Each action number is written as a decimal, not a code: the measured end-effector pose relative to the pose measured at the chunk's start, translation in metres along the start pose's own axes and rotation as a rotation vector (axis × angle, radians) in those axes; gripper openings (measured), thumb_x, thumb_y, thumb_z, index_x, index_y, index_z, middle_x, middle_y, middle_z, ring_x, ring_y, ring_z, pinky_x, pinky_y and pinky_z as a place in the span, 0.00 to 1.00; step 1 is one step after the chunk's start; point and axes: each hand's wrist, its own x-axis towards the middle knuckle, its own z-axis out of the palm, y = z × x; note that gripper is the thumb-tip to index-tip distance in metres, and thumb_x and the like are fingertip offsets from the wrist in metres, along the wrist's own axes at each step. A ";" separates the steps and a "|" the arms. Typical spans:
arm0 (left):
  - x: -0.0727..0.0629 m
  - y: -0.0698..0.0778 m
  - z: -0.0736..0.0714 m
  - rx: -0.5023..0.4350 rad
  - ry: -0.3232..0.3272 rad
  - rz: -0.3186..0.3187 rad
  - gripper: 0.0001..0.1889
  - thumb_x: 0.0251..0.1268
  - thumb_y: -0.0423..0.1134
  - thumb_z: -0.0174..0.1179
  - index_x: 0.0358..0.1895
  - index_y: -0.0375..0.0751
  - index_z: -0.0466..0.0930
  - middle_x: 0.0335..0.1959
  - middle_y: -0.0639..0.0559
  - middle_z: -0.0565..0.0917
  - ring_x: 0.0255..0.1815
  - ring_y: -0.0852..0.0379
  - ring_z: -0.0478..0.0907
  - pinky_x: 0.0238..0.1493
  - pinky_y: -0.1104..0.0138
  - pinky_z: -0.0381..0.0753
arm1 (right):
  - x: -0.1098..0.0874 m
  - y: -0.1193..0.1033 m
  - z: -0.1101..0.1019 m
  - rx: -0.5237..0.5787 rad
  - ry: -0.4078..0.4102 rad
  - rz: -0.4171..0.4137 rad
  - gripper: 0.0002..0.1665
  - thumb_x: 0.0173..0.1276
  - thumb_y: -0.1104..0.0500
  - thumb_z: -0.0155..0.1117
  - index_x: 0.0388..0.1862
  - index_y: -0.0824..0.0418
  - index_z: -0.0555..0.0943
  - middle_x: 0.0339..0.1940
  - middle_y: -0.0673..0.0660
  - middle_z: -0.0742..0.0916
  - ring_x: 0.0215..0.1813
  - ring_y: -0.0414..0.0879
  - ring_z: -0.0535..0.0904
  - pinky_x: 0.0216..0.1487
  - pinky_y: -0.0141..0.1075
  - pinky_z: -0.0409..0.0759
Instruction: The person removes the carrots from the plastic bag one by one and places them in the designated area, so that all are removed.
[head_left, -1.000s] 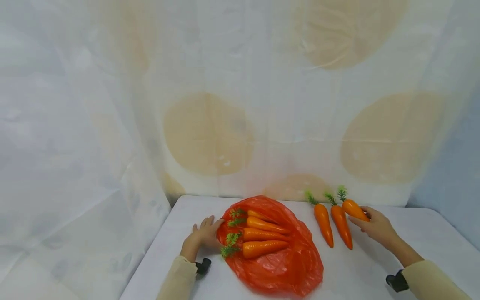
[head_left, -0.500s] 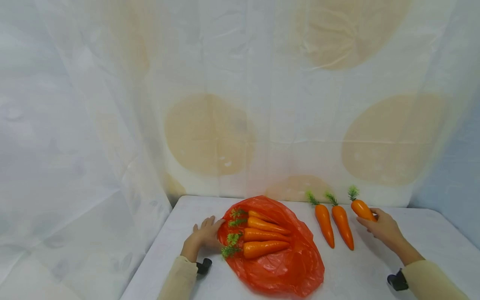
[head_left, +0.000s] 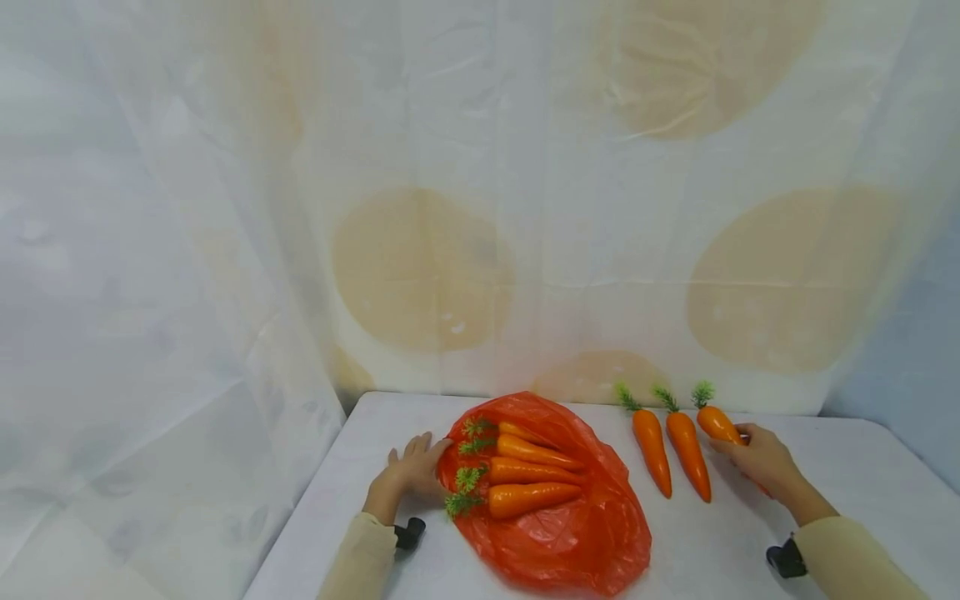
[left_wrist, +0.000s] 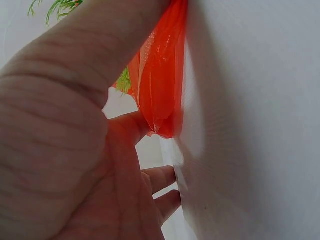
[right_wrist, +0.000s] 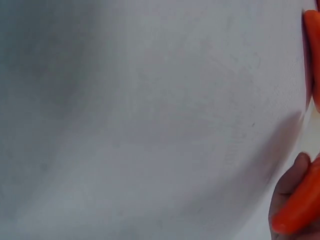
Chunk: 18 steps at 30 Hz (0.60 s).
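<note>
A red plastic bag [head_left: 558,533] lies on the white table, with several orange carrots [head_left: 534,498] on it side by side, green tops to the left. My left hand [head_left: 412,473] holds the bag's left edge between thumb and index finger, its other fingers spread; in the left wrist view the bag's edge [left_wrist: 162,85] hangs by the index finger. My right hand [head_left: 768,462] grips a carrot [head_left: 717,423] by its body, green top pointing away. To its left lie two more carrots, one nearer [head_left: 687,454] and one farther left [head_left: 651,450].
The white table [head_left: 847,450] ends at a pale curtain with tan spots [head_left: 600,250] behind it. White sheeting [head_left: 150,333] hangs on the left side. A black wrist camera [head_left: 408,533] sits on the left wrist.
My right hand first moved right with its carrot, away from the two beside it, then lowered it slightly toward the table. My left hand and the bag stay in place.
</note>
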 end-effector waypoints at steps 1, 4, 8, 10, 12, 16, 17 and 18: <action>0.000 0.000 0.000 -0.001 0.000 -0.001 0.49 0.46 0.58 0.73 0.74 0.50 0.62 0.77 0.36 0.56 0.78 0.34 0.50 0.71 0.29 0.44 | 0.000 -0.001 0.001 -0.011 -0.002 0.003 0.56 0.68 0.34 0.57 0.67 0.83 0.57 0.57 0.81 0.73 0.47 0.64 0.75 0.48 0.52 0.83; 0.000 0.000 0.000 -0.004 -0.001 -0.003 0.49 0.46 0.58 0.74 0.74 0.50 0.62 0.77 0.37 0.56 0.78 0.34 0.50 0.71 0.28 0.44 | -0.001 -0.004 0.002 -0.038 -0.011 0.016 0.57 0.67 0.33 0.57 0.67 0.83 0.58 0.60 0.82 0.70 0.51 0.68 0.73 0.52 0.59 0.80; 0.001 0.001 -0.001 -0.015 -0.008 -0.007 0.50 0.46 0.57 0.74 0.75 0.50 0.62 0.78 0.37 0.55 0.78 0.34 0.49 0.71 0.29 0.43 | -0.004 -0.008 0.003 -0.038 -0.026 0.031 0.58 0.66 0.33 0.58 0.66 0.84 0.58 0.59 0.83 0.71 0.51 0.69 0.73 0.53 0.59 0.79; 0.001 0.001 -0.001 -0.025 -0.013 -0.013 0.50 0.45 0.57 0.74 0.75 0.50 0.62 0.78 0.37 0.55 0.79 0.34 0.48 0.71 0.29 0.42 | -0.005 -0.009 0.004 -0.040 -0.032 0.040 0.59 0.66 0.32 0.59 0.65 0.85 0.58 0.58 0.83 0.71 0.51 0.69 0.73 0.53 0.60 0.79; 0.001 0.001 -0.001 -0.035 -0.016 -0.018 0.50 0.45 0.57 0.75 0.75 0.51 0.62 0.78 0.37 0.54 0.79 0.34 0.48 0.71 0.29 0.41 | -0.005 -0.010 0.005 -0.037 -0.035 0.064 0.58 0.65 0.32 0.59 0.65 0.85 0.58 0.58 0.83 0.71 0.52 0.69 0.72 0.54 0.59 0.79; 0.001 0.001 -0.001 -0.037 -0.014 -0.021 0.50 0.45 0.56 0.75 0.75 0.51 0.62 0.78 0.37 0.54 0.79 0.34 0.48 0.71 0.29 0.41 | -0.003 -0.010 0.007 -0.029 -0.036 0.105 0.57 0.66 0.34 0.60 0.64 0.85 0.58 0.58 0.83 0.70 0.51 0.69 0.72 0.53 0.57 0.80; 0.000 0.001 -0.001 -0.036 -0.013 -0.021 0.50 0.45 0.56 0.75 0.75 0.51 0.62 0.78 0.37 0.54 0.79 0.34 0.48 0.71 0.29 0.41 | -0.003 -0.010 0.008 -0.027 -0.037 0.111 0.57 0.66 0.34 0.60 0.64 0.85 0.58 0.58 0.83 0.70 0.52 0.69 0.72 0.53 0.58 0.80; 0.000 0.001 -0.001 -0.037 -0.012 -0.021 0.50 0.45 0.56 0.75 0.75 0.51 0.62 0.78 0.37 0.54 0.79 0.34 0.48 0.71 0.29 0.41 | -0.002 -0.010 0.008 -0.027 -0.038 0.114 0.57 0.66 0.34 0.59 0.64 0.85 0.58 0.58 0.83 0.70 0.52 0.69 0.72 0.54 0.58 0.79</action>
